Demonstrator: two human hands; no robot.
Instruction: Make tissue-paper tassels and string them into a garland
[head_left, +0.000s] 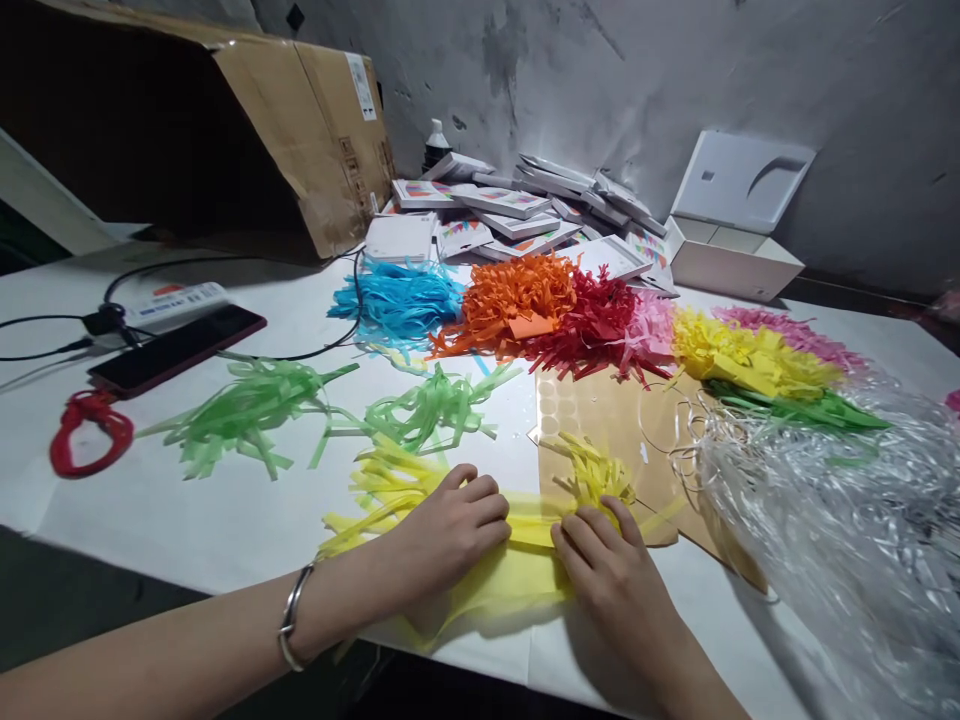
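Both hands rest on a yellow fringed tissue paper sheet (pixel 525 560) at the table's near edge. My left hand (pixel 450 530) presses flat on its left part, fingers curled over the middle. My right hand (pixel 607 570) pinches the paper's middle just right of the left hand, near a yellow tassel (pixel 596 475) of cut strips. A silver bracelet (pixel 294 615) circles my left wrist. The sheet's yellow strips fan out to the left and right of my hands.
Green tassels (pixel 247 410) lie left of center; blue (pixel 401 300), orange (pixel 517 300), red (pixel 592 325), pink and yellow piles sit behind. A brown card (pixel 622 420), clear shredded film (pixel 825 500), phone (pixel 176 348), red scissors (pixel 90 430), cardboard box (pixel 300 130) and stacked packets (pixel 517 205) surround them.
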